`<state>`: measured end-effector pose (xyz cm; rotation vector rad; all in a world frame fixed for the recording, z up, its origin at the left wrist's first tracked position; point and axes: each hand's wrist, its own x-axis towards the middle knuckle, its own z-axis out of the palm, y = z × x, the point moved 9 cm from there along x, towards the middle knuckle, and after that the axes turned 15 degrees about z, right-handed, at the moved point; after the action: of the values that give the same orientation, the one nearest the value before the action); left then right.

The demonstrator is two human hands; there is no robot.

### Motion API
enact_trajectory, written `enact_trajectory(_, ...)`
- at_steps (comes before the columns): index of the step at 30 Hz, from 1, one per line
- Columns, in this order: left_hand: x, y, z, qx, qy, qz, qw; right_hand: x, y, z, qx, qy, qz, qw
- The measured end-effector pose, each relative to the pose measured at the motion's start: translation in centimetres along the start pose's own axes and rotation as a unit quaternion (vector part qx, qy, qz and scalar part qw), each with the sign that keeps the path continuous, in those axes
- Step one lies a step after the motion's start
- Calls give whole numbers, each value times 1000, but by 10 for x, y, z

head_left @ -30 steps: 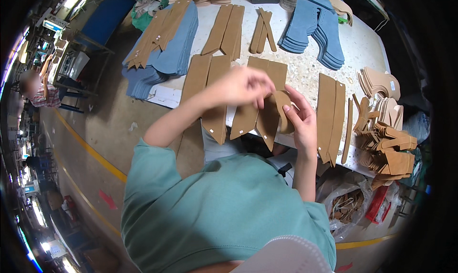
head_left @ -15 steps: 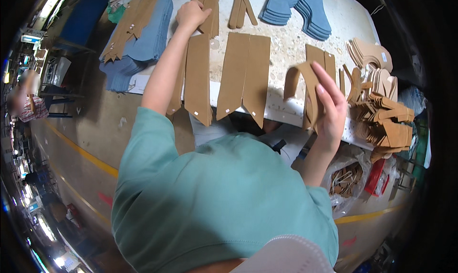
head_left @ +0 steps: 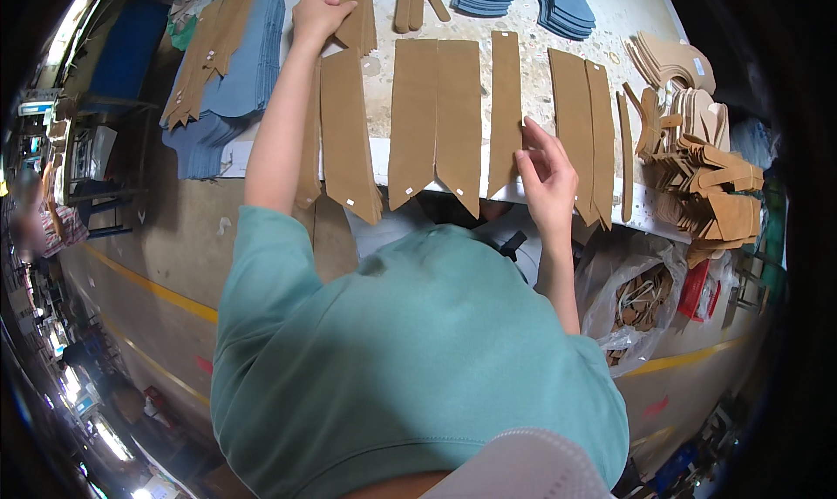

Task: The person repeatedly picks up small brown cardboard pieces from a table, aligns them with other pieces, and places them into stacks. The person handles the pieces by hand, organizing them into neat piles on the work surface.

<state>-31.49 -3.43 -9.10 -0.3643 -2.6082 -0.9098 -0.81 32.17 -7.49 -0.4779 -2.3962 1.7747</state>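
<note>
Clock read from the seated person, twelve straight ahead across the white worktop [head_left: 534, 81]. Right hand [head_left: 547, 172] at one o'clock: fingers loosely bent, thumb and forefinger apart, nothing seen in its hold. Fingertips just beside a narrow brown strip [head_left: 505, 107], which lies flat toward half past twelve, small white tag at its far end; contact cannot be told from here. Left hand [head_left: 321, 13] at eleven, arm stretched out, fingers curled over a far brown pile [head_left: 356, 20], thumb spread toward three; whether it grips a piece, I cannot tell. At twelve, a pair of pointed brown panels [head_left: 414, 107] side by side, tagged points overhanging the near edge. More brown panels [head_left: 349, 124] near eleven; another set [head_left: 571, 124] at one, a thin brown strip [head_left: 626, 150] just past it. Blue stack [head_left: 240, 72] near eleven, brown pieces on top; second blue stack [head_left: 558, 6] far off toward one. Beige pieces [head_left: 676, 63] between one and two. Jumbled brown pieces [head_left: 728, 211] at two.
</note>
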Motion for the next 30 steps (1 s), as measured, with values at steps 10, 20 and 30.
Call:
enact_trajectory(10, 14, 51, -31, -264, 45, 111, 957, -10, 9, 7, 48, -97, 54, 993)
enact_trajectory(20, -17, 209, -55, -469, -71, 93, 875, -10, -16, -11, -24, -3, -16, 1000)
enact_trajectory(30, -161, 280, 48, -219, -347, 264, 873, 21, 13, -16, 95, -70, 95, 988)
